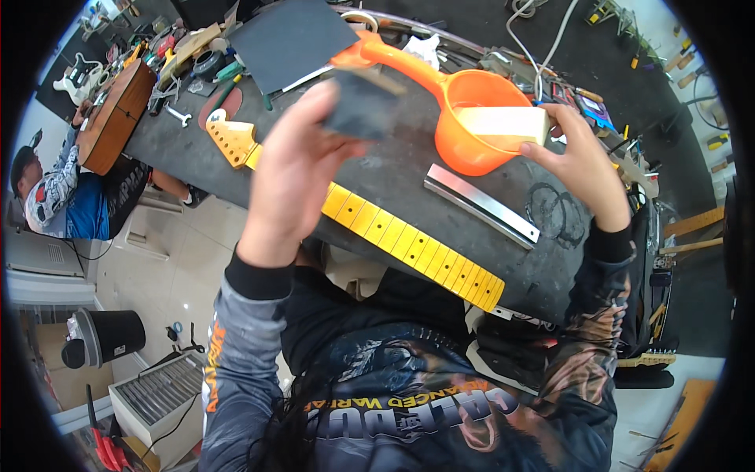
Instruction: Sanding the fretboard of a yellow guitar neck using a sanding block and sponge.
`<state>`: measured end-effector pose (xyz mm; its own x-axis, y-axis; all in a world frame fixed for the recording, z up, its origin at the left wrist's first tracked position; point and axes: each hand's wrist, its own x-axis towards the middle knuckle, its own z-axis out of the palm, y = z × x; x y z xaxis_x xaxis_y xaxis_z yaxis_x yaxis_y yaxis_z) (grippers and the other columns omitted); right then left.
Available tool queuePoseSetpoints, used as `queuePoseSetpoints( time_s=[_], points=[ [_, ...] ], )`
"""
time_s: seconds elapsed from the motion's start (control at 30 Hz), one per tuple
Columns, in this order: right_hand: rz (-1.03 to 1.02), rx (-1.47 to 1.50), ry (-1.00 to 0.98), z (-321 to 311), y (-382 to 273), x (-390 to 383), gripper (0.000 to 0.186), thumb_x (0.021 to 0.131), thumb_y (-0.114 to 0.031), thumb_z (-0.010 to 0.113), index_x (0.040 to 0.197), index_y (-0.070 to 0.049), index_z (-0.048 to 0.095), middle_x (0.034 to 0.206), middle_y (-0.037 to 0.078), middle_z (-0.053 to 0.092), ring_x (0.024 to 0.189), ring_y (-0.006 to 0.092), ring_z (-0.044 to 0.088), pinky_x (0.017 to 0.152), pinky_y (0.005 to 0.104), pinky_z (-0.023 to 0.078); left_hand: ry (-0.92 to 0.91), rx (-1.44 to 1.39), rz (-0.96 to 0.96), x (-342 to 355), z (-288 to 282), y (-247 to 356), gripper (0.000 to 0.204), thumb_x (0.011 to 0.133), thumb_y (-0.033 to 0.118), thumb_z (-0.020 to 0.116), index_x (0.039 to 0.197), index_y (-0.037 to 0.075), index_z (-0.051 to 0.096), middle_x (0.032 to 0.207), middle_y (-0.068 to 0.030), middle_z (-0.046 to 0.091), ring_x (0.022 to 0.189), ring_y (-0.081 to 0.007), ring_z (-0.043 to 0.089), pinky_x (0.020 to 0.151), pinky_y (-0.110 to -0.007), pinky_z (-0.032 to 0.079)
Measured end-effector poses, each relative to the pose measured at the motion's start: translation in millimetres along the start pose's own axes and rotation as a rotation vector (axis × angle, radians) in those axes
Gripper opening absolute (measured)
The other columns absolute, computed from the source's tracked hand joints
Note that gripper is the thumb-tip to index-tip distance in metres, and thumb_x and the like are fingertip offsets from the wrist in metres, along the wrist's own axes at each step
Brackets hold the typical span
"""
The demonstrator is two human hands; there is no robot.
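Observation:
My left hand (295,161) is raised over the bench, pinching a dark grey piece that looks like sandpaper (360,104); motion blurs it. A pale cream rectangular block (503,126) is gripped at its right end by my right hand (578,153). The block's other end lies inside the mouth of an orange plastic dipper (472,161), whose long handle points to the upper left. A guitar neck (393,232) with a yellow fretboard and dark dots lies diagonally along the near bench edge. Part of it, near the headstock, is hidden behind my left hand and wrist.
A metal bar (481,206) lies between the dipper and the neck. Large dark sheets (291,43) rest at the back, beside cluttered tools and a wrench (178,116). At far left another person (67,193) sits with a brown wooden box-like body (118,118).

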<state>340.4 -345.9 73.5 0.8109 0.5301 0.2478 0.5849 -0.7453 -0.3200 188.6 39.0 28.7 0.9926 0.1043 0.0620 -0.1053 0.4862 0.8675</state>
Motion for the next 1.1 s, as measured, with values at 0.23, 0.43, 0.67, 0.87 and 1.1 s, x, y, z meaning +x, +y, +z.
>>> queuePoseSetpoints(
  time_s=[0.23, 0.43, 0.67, 0.87, 1.1],
  points=[
    [-0.011, 0.254, 0.400, 31.9, -23.8, -10.3, 0.068, 0.095, -0.026, 0.099, 0.146, 0.004, 0.068, 0.126, 0.019, 0.081, 0.109, 0.0300, 0.081, 0.101, 0.0429, 0.064, -0.316, 0.569, 0.221, 117.2, 132.5, -39.8, 0.055, 0.114, 0.041, 0.082, 0.147, -0.002, 0.075, 0.119, -0.0088, 0.083, 0.101, -0.0156, 0.080, 0.090, -0.033, 0.063],
    [0.028, 0.689, 0.494, 61.2, -18.1, -17.9, 0.052, 0.100, -0.005, 0.095, 0.144, 0.004, 0.068, 0.132, 0.015, 0.082, 0.122, 0.0217, 0.084, 0.112, 0.0379, 0.067, -0.398, 0.772, 0.225, 122.2, 145.9, -51.5, 0.052, 0.112, 0.042, 0.086, 0.137, -0.003, 0.082, 0.106, -0.0087, 0.081, 0.096, -0.0144, 0.078, 0.084, -0.030, 0.061],
    [0.066, 0.934, 0.504, 69.4, -19.1, -25.3, 0.056, 0.103, -0.002, 0.092, 0.150, 0.006, 0.062, 0.145, 0.018, 0.078, 0.137, 0.0248, 0.080, 0.120, 0.0401, 0.064, -0.374, 0.844, 0.323, 134.3, 126.1, -63.0, 0.052, 0.111, 0.041, 0.086, 0.140, -0.002, 0.082, 0.110, -0.0101, 0.082, 0.102, -0.0155, 0.079, 0.092, -0.032, 0.062],
    [0.049, 0.909, 0.518, 54.3, -20.7, -33.5, 0.059, 0.105, -0.003, 0.091, 0.154, 0.006, 0.059, 0.147, 0.019, 0.077, 0.142, 0.0265, 0.077, 0.122, 0.0409, 0.063, -0.157, 1.193, 0.613, 141.5, 107.7, -59.0, 0.054, 0.113, 0.043, 0.084, 0.141, -0.003, 0.080, 0.115, -0.0107, 0.084, 0.112, -0.0187, 0.081, 0.100, -0.036, 0.063],
    [0.020, 0.475, 0.462, 59.6, -7.2, -22.8, 0.063, 0.103, -0.018, 0.095, 0.154, 0.002, 0.065, 0.145, 0.018, 0.078, 0.139, 0.0313, 0.076, 0.121, 0.0461, 0.059, -0.316, -0.175, -0.205, 96.4, 60.8, -10.0, 0.056, 0.124, 0.055, 0.060, 0.145, 0.006, 0.078, 0.134, -0.0180, 0.087, 0.114, -0.0291, 0.083, 0.104, -0.043, 0.064]
  ],
)
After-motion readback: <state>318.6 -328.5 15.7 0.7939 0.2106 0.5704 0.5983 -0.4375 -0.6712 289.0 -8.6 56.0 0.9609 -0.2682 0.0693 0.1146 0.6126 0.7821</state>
